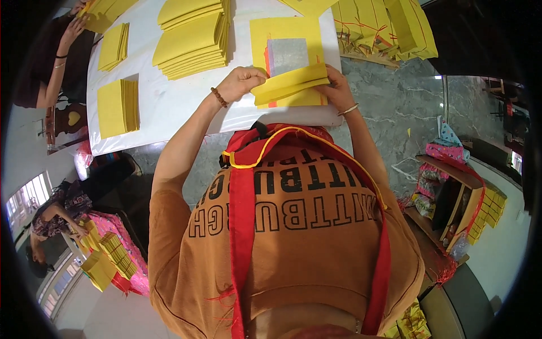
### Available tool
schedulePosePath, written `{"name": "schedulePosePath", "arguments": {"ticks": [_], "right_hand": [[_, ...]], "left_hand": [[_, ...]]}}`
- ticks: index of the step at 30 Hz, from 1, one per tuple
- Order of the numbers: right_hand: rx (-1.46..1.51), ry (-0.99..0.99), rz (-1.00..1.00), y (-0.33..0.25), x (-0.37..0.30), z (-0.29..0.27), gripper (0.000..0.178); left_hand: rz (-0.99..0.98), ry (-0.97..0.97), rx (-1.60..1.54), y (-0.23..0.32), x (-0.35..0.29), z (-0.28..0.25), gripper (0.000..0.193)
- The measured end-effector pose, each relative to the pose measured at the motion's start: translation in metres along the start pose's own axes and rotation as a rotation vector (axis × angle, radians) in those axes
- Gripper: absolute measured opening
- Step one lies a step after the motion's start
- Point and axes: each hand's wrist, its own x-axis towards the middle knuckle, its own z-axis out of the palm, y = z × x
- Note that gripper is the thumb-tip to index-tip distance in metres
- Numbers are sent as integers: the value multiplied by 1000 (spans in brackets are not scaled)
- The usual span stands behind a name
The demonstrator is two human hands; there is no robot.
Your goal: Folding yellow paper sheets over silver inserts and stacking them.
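Note:
A folded strip of yellow paper (291, 85) stretches between my two hands near the table's front edge. My left hand (246, 82) is closed on its left end, with the fingers curled in. At the other end my right hand (339, 91) grips the paper, partly hidden behind it. Below the strip lies a flat yellow sheet (313, 31) bearing a silver-grey rectangle (289, 55) with red and purple along its side. The strip covers the lower part of that sheet.
Left of my hands, tall piles of folded yellow paper (189, 45) and smaller stacks (117, 110) stand on the white table (169, 107). Yellow bundles with red string (367, 25) sit at the far right. One person's hand (73, 31) handles yellow paper at far left; another person (56, 214) works behind.

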Motion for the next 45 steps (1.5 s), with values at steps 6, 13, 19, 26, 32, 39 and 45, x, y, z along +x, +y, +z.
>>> {"name": "schedulePosePath", "arguments": {"ticks": [6, 13, 19, 26, 32, 39, 45], "right_hand": [[-193, -51, -185, 0, 2, -3, 27], [163, 53, 180, -2, -1, 2, 14], [121, 8, -21, 8, 0, -1, 22], [-792, 54, -379, -37, -11, 5, 39], [-823, -233, -452, -53, -24, -4, 37], [-481, -234, 197, -65, -3, 5, 23], [-135, 181, 213, -52, 16, 26, 36]], "left_hand": [[-102, -32, -98, 13, -5, -1, 21], [435, 232, 605, 23, -21, -2, 39], [543, 353, 885, 5, -10, 13, 40], [662, 344, 1185, 9, -29, 15, 43], [667, 255, 1138, 12, -50, 27, 31], [203, 440, 586, 6, -40, 37, 21], [1, 624, 218, -15, -4, 29, 32]]}}
